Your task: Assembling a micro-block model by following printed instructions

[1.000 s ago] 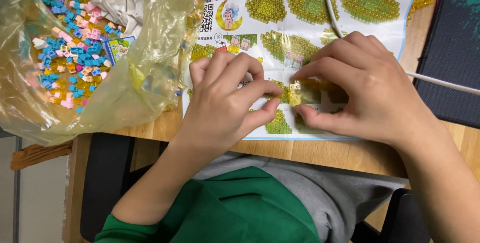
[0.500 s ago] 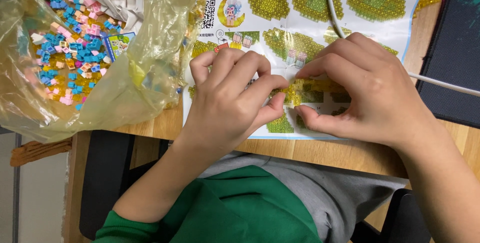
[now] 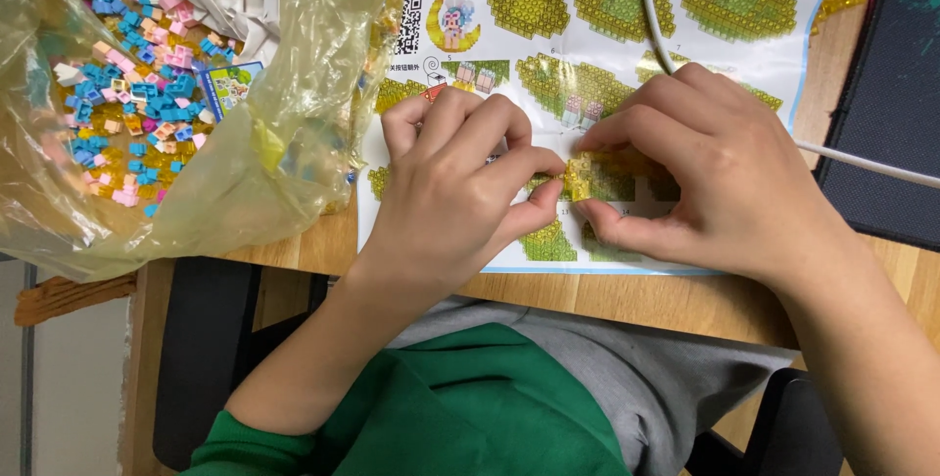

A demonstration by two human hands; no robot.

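While the bag (image 3: 176, 94) is lying at upper left, both hands, left (image 3: 455, 197) and right (image 3: 715, 177), are pinching a yellow brick piece (image 3: 580, 178) over the sheet (image 3: 587, 35) at centre.

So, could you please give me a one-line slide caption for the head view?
Both hands pinch a small yellow brick assembly over an instruction sheet.

Clear yellowish plastic bag (image 3: 284, 133), crumpled and open, at the left edge of the wooden tabletop (image 3: 685, 305), holding small blue, pink and yellow bricks. Inside it, a small blue-bordered printed card (image 3: 228, 86). White instruction sheet (image 3: 783, 55) with yellow-green build pictures, lying flat from the far edge toward the near edge.
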